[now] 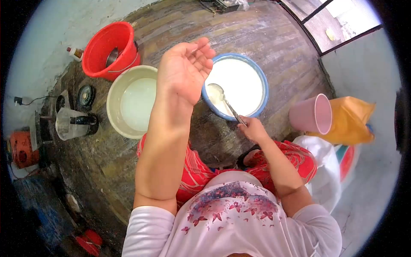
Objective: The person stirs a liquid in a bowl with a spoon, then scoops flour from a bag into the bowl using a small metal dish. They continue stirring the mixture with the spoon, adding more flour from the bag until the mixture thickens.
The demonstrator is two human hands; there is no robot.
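My right hand (253, 129) grips the handle of a metal ladle (229, 107). The ladle's bowl lies at the near left side of a blue-rimmed basin (266, 81), over the white liquid (239, 83) that fills it. Raised high in front of the camera, my left hand (188, 68) is turned palm up, its fingers loosely curved and holding nothing. In this view it overlaps the left rim of the blue basin and the right side of a cream basin (114, 107), which holds a paler, whitish liquid (139, 103).
A red bucket (92, 55) with a metal vessel inside stands back left, beside a small bottle (75, 53). Further left are a clear jug (68, 124) and a round black part (86, 95). At right sit a pink bucket (302, 115) and a yellow bag (349, 118).
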